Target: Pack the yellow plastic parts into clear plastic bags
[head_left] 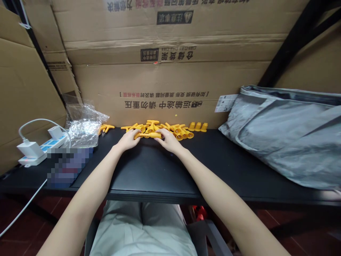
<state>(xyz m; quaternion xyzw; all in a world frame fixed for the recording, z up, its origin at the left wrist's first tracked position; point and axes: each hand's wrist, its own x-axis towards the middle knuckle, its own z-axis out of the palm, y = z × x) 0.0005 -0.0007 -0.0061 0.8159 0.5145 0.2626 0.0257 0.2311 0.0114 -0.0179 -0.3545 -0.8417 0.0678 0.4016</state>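
Note:
Between my two hands a yellow corkscrew (pixel 149 135) lies sideways, a little in front of a pile of like pieces. The fingers of my left hand (pixel 129 140) are closed on its left end. Its right end sits in the closed fingers of my right hand (pixel 168 140). Behind my hands is the pile of yellow T-handled corkscrews (pixel 152 125), with bell-shaped lower parts. Loose yellow T-handles (pixel 107 127) with thin metal spirals lie left of it. Several yellow cups (pixel 198 126) stand in a row to its right. My fingertips are partly hidden.
The black table (pixel 154 170) backs onto a cardboard sheet (pixel 170 78). At left are clear plastic bags (pixel 82 128), a power strip (pixel 50 144) with a white charger (pixel 30 149) and cable, and a blurred-out flat object (pixel 69 167). A large grey bag (pixel 282 138) fills the right side.

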